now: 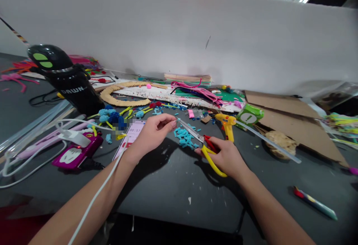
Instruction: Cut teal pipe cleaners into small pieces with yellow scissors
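My right hand (223, 155) grips a pair of scissors (208, 155) with one red and one yellow handle. Their blades point up and left toward the fingertips of my left hand (156, 131). That hand is closed in a pinch; a small bit of light blue shows by the blade tips, too small to make out fully. Below the blades lies a heap of short light blue cut pieces (185, 138) on the dark table. A phone (135, 131) showing a timer lies partly behind my left hand and wrist.
A yellow glue gun (228, 123) with a clear stick stands right of the scissors. Farther right are cardboard sheets (296, 122) and a cutter knife (316, 202). On the left are a black bottle (68, 81) and a purple power adapter (78, 151); a white cable (97, 196) crosses my left forearm.
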Tool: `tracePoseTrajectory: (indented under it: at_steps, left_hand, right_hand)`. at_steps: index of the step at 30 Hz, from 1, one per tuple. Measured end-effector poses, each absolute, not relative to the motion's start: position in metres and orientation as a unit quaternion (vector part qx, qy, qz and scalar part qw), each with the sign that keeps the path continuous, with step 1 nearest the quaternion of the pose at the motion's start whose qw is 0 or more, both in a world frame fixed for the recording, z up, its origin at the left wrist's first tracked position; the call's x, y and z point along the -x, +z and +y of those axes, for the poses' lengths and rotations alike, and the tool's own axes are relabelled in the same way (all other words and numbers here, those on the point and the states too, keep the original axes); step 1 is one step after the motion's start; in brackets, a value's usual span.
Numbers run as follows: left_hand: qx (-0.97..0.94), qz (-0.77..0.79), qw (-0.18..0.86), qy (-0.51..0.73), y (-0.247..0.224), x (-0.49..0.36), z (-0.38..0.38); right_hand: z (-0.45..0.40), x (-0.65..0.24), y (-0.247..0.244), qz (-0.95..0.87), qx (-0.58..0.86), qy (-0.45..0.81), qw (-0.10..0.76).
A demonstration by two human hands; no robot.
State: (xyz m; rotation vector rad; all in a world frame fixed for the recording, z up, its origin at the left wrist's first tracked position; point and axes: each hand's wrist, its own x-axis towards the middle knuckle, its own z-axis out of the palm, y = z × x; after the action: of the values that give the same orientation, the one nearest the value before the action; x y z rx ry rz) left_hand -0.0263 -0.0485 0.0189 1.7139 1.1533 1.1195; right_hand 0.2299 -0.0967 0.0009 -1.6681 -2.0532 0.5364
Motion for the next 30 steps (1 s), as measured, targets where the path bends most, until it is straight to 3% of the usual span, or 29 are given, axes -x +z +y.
tracePoseTrajectory:
  at_steps: [19,30]
  left_hand:
    - [-0.719,0.483,0.321,0.384,0.012,0.029,-0.040]
    - [-0.730,0.513,0.314,0.324,-0.008,0.037,-0.023]
  right_hand:
    - [-0.089,-0.228,0.007,-0.787,0.604,0.063,0.107]
    - [-0.076,-0.219,-0.002,-0.771,0.628,0.095,0.046]
